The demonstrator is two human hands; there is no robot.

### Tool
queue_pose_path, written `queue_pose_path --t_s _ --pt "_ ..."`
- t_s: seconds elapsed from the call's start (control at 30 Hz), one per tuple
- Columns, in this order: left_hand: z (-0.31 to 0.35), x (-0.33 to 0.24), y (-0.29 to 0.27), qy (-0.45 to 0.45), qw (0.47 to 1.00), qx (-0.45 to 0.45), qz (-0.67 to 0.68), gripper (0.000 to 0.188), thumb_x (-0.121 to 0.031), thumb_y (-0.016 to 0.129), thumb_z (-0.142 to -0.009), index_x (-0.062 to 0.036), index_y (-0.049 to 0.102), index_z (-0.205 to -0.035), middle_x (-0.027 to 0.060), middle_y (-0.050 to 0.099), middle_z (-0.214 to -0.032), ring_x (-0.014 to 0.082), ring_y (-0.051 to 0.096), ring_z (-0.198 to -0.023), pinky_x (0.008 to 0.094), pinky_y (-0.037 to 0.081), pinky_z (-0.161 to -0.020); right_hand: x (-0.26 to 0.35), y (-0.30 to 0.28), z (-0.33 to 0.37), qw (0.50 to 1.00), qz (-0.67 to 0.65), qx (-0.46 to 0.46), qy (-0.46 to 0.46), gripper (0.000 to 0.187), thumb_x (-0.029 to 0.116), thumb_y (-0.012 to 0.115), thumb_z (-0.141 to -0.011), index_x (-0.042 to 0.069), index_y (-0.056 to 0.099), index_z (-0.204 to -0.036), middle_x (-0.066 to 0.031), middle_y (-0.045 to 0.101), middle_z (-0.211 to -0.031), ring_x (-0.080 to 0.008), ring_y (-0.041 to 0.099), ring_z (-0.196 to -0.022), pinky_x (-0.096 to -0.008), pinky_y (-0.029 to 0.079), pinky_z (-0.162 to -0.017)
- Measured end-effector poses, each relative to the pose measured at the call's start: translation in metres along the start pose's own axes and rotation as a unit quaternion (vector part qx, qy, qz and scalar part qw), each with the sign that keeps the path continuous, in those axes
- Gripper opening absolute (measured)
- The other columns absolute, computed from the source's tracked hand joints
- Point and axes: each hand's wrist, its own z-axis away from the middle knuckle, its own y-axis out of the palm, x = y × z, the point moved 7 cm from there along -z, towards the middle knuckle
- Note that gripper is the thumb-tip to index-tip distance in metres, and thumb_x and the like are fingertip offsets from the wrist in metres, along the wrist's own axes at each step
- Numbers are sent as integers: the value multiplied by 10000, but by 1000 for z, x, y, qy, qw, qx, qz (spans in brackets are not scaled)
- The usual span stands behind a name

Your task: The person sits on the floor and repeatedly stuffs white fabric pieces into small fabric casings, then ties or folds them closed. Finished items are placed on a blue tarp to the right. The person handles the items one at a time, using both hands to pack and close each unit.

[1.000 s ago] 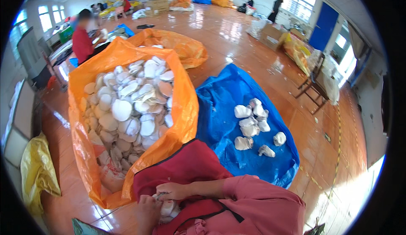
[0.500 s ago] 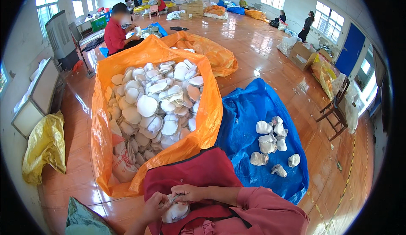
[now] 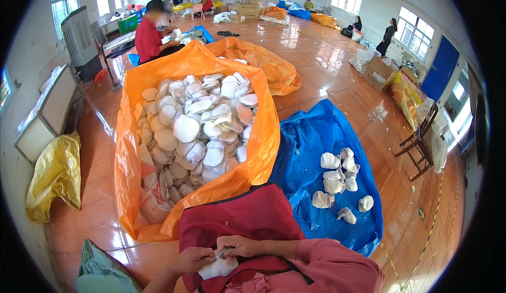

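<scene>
Over my lap, on a dark red cloth (image 3: 237, 216), both hands hold a white padded cloth piece (image 3: 218, 268). My left hand (image 3: 191, 260) is closed with thumb and fingers pinching its upper edge. Just beside it, my right hand (image 3: 240, 246) is closed too, pinching the same piece at the top; a small greyish bit shows at its fingertips, too small to name. In front stands an open orange woven sack (image 3: 258, 129) heaped with round white pads (image 3: 186, 128). To the right, several white rolled bundles (image 3: 333, 181) lie on a blue sheet (image 3: 300, 150).
A second orange sack (image 3: 282, 74) lies behind the full one. Left are a yellow sack (image 3: 55, 174) and a green sack (image 3: 103, 272). A wooden chair (image 3: 420, 143) stands right. A person in red (image 3: 149, 40) sits beyond the sack; other people are farther back.
My hands have shifted slightly, and the white piece now hangs flatter and lower between them, showing more of its pale face. The view has tilted a little; the bundles and sack stay put.
</scene>
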Motion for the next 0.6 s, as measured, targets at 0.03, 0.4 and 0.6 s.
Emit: queue_pose_path --t_s 0.03,0.4,0.6 --pt "2 6 3 -17 998 -7 56 147 -210 547 -969 -67 577 -967 7 547 -766 92 525 -725 268 440 -669 5 0 1 1000 19 -3 -11 246 269 592 -959 26 553 -962 -15 447 -882 -96 486 -761 -244 424 -671" --pt "19 69 71 -82 864 -105 486 52 -134 537 -989 -103 552 -951 -54 539 -819 32 496 -746 195 419 -660 -12 0 22 995 99 -13 -29 135 140 639 -897 29 591 -958 -46 525 -919 -139 520 -867 -268 431 -767" --pt "20 60 62 -77 794 -189 573 75 -131 528 -988 -106 548 -920 -26 577 -826 64 541 -712 204 450 -627 -18 -10 3 975 212 38 55 258 239 654 -887 26 575 -1008 -51 538 -981 -146 527 -912 -287 434 -807"
